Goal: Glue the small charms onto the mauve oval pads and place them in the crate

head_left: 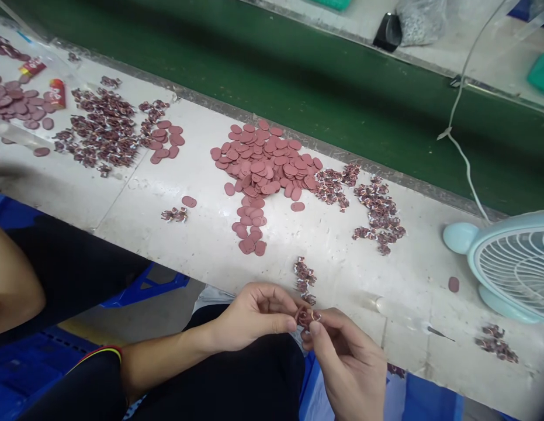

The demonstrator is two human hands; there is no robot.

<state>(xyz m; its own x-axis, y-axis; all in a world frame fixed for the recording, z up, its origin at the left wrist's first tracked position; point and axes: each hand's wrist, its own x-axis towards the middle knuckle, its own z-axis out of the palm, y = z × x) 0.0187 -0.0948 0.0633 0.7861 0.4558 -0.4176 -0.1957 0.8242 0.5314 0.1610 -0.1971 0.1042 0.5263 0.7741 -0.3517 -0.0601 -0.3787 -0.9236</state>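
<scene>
Over my lap at the table's front edge, both hands meet at a small brown figurine (303, 316) with a pale curved part. My left hand (254, 321) pinches it between thumb and fingers from the left. From the other side, my right hand (350, 356) grips it by thumb and fingertips. Its exact form is partly hidden by the fingers. Just beyond, a short row of similar brown pieces (304, 279) lies on the table. Farther back is a heap of flat oval reddish-brown discs (258, 166), with a narrow trail of them (250, 225) running towards me.
More brown pieces (379, 213) are grouped right of the heap, and a large pile (105, 128) lies left. A light-blue fan (512, 263) stands at the right. Beside it is a single disc (453, 285). At far left shows another person's arm (13, 280).
</scene>
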